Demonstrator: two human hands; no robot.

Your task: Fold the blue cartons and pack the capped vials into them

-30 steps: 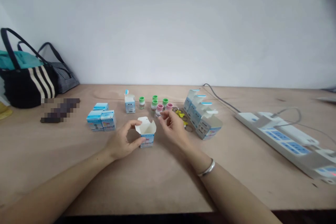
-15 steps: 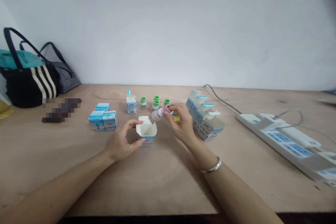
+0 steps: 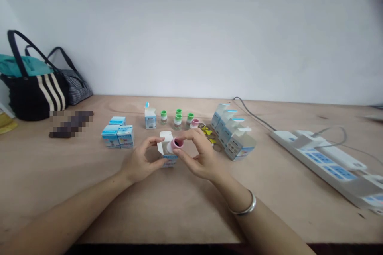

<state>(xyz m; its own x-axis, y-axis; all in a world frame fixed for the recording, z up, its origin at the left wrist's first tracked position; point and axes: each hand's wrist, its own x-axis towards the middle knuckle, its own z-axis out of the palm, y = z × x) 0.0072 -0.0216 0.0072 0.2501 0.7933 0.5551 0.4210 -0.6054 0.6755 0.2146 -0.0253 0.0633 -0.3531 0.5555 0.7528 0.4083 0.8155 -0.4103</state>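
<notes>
My left hand [image 3: 139, 160] grips a small open white-and-blue carton [image 3: 169, 160] by its sides, its flaps spread. My right hand [image 3: 199, 157] pinches a small clear vial with a pink cap [image 3: 175, 145], held tilted at the carton's mouth, and the vial's lower part is hidden inside or behind the flaps. Beyond the hands stand several green-capped vials [image 3: 178, 119], another pink-capped vial [image 3: 195, 122] and a closed carton [image 3: 150, 118].
Left of the hands sit stacked blue-and-white cartons [image 3: 117, 136]; open cartons [image 3: 235, 137] stand in a row to the right, beside small yellow pieces [image 3: 208, 130]. Further right lies a white power strip [image 3: 317, 159] with cables. Dark bags [image 3: 32, 95] and a pixelated object [image 3: 71, 124] are far left.
My right hand has moved left and down, carrying the pink-capped vial from above the other vials to the carton's mouth. My left hand and the carton have barely moved.
</notes>
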